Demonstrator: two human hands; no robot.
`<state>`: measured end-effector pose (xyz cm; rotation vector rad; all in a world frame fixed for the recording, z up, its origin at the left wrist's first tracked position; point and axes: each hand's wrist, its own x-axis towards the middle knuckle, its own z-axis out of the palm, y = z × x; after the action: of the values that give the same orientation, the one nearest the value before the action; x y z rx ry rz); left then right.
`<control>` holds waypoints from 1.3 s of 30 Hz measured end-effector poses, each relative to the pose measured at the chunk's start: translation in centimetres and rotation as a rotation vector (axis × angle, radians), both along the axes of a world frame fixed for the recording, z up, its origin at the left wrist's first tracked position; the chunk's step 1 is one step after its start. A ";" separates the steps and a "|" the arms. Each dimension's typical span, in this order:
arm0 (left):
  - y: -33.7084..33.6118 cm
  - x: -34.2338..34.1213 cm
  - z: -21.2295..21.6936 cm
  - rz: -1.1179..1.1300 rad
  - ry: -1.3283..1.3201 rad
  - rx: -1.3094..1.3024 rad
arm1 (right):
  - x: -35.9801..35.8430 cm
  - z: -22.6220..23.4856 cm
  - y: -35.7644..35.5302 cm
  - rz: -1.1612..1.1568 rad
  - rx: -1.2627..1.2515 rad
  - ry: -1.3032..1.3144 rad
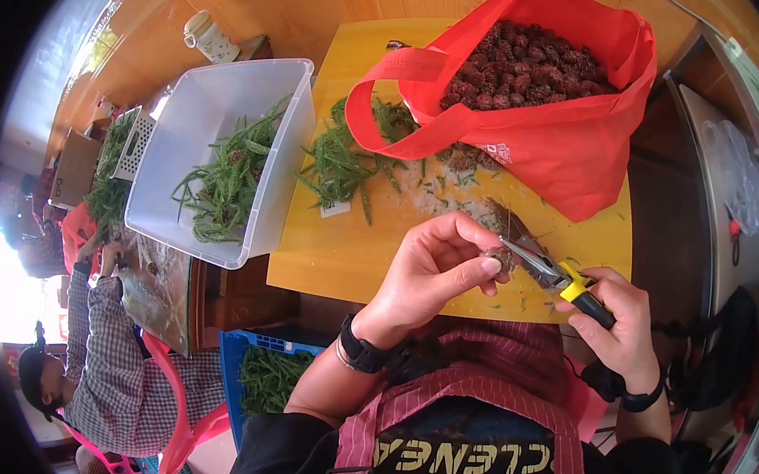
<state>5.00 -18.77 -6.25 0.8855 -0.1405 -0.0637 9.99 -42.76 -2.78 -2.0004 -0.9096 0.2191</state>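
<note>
Near the front edge of the yellow table (323, 268), right of its middle: a small brownish burr (495, 262) is pinched in the left hand.
Burr: held just above the tabletop, mostly hidden by fingertips; its detail is too small to tell.
Left hand (435, 268): fingers curled together, thumb and forefinger clamped on the burr; a dark watch sits on the wrist.
Pliers (544, 270): slim metal nose, yellow and black handles; the tip touches the burr from the right.
Right hand (624, 323): closed around the pliers' handles, a dark band on the wrist.
Red bag (549, 117): stands open at the far right corner of the table, filled with dark reddish-brown burrs (527, 66); one strap loops down to the left.
Loose green sprigs (345, 159): piled on the table left of the bag, with small scraps scattered toward the middle.
Clear plastic bin (226, 149): just beside the table's left edge, holding more green sprigs.
Blue crate (257, 370): below the table's front left corner, with greenery inside.
Another person (111, 367): seated at far left in a checked shirt, hands at a separate surface.
</note>
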 end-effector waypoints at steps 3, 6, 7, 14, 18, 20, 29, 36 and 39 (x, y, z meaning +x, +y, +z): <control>-0.1 0.1 0.1 0.003 -0.018 0.012 | -0.1 -0.5 -0.2 -0.026 -0.017 -0.033; -0.5 0.0 0.4 0.046 -0.039 0.022 | -0.2 -0.6 -0.3 0.000 0.010 -0.122; -0.8 -0.1 0.5 0.110 -0.035 0.063 | -0.4 -0.5 0.0 -0.027 0.009 -0.151; -1.3 0.3 0.6 0.615 -0.578 0.913 | -1.2 -1.1 0.2 -0.091 0.053 -0.091; -1.5 0.1 2.1 0.159 -0.001 0.174 | -0.9 -1.1 0.2 -0.110 0.045 -0.118; -1.0 0.4 1.7 0.107 0.059 0.138 | -0.8 -1.3 0.1 -0.105 0.056 -0.159; -2.4 0.5 1.2 0.535 -0.270 0.590 | -0.8 -1.4 0.2 -0.139 0.061 -0.020; -1.6 0.4 1.6 0.192 0.111 0.054 | -0.5 -0.9 0.7 -0.108 0.077 -0.082; -2.2 0.6 1.2 0.663 -0.385 0.785 | -0.6 -0.9 0.7 -0.127 0.068 -0.057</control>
<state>5.65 -21.02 -5.07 1.6840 -0.1770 0.7182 9.36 -42.04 -3.68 -2.0015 -0.8114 0.0600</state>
